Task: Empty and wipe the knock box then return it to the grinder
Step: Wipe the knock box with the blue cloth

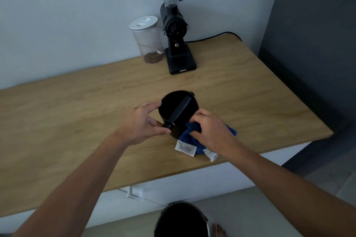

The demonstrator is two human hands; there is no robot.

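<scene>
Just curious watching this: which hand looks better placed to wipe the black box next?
The right hand: it already grips the blue cloth beside the knock box, while the left hand steadies it.

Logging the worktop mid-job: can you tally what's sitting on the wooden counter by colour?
Black: 2, the knock box and the coffee grinder
Blue: 1, the cloth
Clear with white lid: 1, the bean jar
Total: 4

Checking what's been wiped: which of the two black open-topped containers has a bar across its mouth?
The knock box on the wooden counter, between both hands. The black bin on the floor has no bar.
</scene>
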